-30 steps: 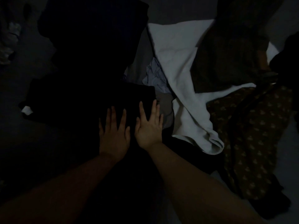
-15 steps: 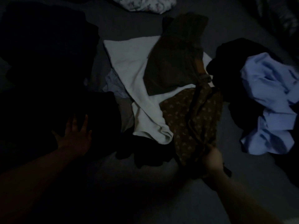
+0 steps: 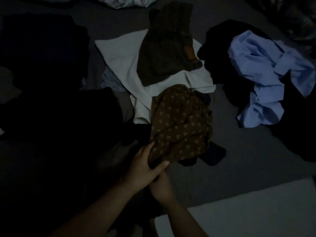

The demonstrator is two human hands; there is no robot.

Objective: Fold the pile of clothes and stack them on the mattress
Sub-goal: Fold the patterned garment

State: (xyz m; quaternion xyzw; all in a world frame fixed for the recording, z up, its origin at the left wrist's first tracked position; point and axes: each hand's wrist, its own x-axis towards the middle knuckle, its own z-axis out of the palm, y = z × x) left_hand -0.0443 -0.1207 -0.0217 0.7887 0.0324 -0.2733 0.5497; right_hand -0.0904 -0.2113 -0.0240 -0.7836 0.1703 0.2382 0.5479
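While both hands, left hand [image 3: 142,165] and right hand [image 3: 161,187], clutch the brown patterned garment [image 3: 179,127], I should lift it clear, then spread it flat on the mattress [image 3: 248,165].

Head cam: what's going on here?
A person is sorting laundry on a dark mattress. Both hands grip the near end of a bunched brown patterned garment: the left hand holds it from the left, the right hand sits just below. It isn't folded yet. A white cloth, an olive garment and a crumpled blue shirt lie loose beyond.
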